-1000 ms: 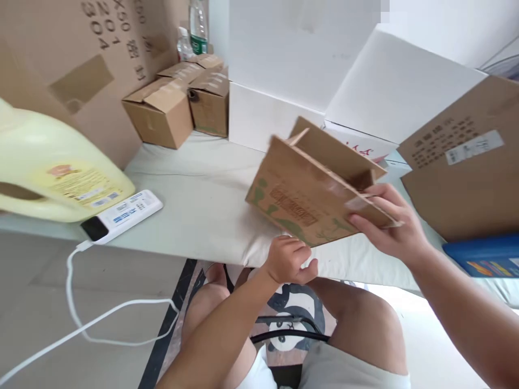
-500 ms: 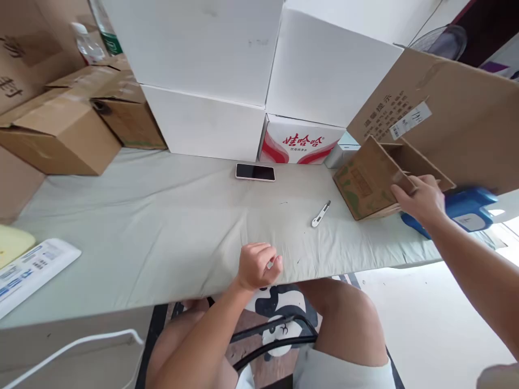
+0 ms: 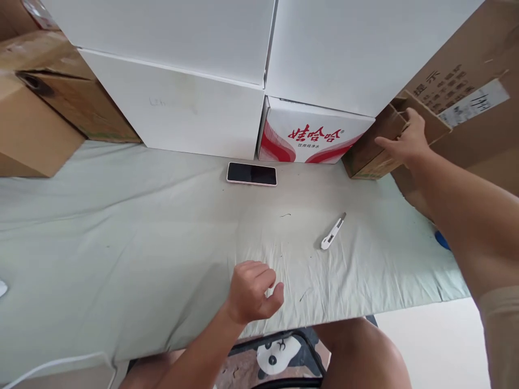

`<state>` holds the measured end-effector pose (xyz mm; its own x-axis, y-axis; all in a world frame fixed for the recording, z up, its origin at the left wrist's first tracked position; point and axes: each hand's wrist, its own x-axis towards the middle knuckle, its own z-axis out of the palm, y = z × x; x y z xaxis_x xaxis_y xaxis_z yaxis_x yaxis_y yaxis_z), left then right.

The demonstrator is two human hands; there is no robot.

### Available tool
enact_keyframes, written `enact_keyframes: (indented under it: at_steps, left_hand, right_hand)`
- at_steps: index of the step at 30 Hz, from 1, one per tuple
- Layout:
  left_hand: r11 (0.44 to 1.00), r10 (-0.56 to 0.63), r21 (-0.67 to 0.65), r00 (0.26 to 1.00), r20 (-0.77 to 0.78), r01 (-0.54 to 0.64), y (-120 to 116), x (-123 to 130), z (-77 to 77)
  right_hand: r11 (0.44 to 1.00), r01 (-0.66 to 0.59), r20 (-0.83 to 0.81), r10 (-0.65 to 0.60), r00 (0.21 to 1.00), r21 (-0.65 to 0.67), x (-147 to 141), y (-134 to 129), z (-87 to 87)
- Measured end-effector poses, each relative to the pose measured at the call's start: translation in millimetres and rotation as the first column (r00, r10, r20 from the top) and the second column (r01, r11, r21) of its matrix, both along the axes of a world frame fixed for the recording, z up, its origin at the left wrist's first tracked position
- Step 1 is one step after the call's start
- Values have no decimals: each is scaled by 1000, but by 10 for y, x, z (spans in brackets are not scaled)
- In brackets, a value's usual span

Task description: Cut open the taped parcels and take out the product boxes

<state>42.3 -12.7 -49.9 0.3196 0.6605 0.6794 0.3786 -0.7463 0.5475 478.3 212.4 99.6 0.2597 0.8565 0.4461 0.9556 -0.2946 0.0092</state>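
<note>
At the back right, my right hand [image 3: 405, 139] grips the top edge of a small open-topped brown cardboard box [image 3: 367, 162], thumb on the near side and fingers over the wall. This box stands on the cloth next to a white and red printed carton [image 3: 310, 135]. My left hand [image 3: 254, 292] rests by the table's front edge with its fingers curled in and nothing in them. Between the hands lies a white box cutter [image 3: 333, 232], its tip pointing to the back right. A phone [image 3: 251, 174] with a dark screen lies flat before the carton.
Large white boxes [image 3: 194, 113] are stacked along the back. Brown cartons [image 3: 36, 124] stand at the left, and a big printed cardboard sheet or box side [image 3: 482, 65] rises at the right. Part of a blue object [image 3: 441, 240] shows behind my right forearm. Pale green cloth [image 3: 162, 227] covers the table.
My right hand has moved the small cardboard box back and set it more upright beside the printed carton. The view has come closer to the table. My left hand remains curled.
</note>
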Motion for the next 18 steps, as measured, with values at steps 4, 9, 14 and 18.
enact_keyframes:
  at_steps: [4,9,14,18]
  left_hand:
    - [1000,25,-19,999,39,-24,-2,-48,23]
    - [995,68,-75,990,124,-59,-23,-244,102]
    - [915,241,-373,952,190,-157,-8,-651,259]
    - [806,387,-563,883,265,-184,-61,-980,393]
  right_hand:
    - [987,80,-141,-60,988,140,-295,41,-6]
    - [946,-1,-178,62,982,323,-1032,-211,86]
    - [907,-381,-183,412,893,182,-2491,-334,143]
    - [703,-707,-233,676,699,-79,-4078,-266,-71]
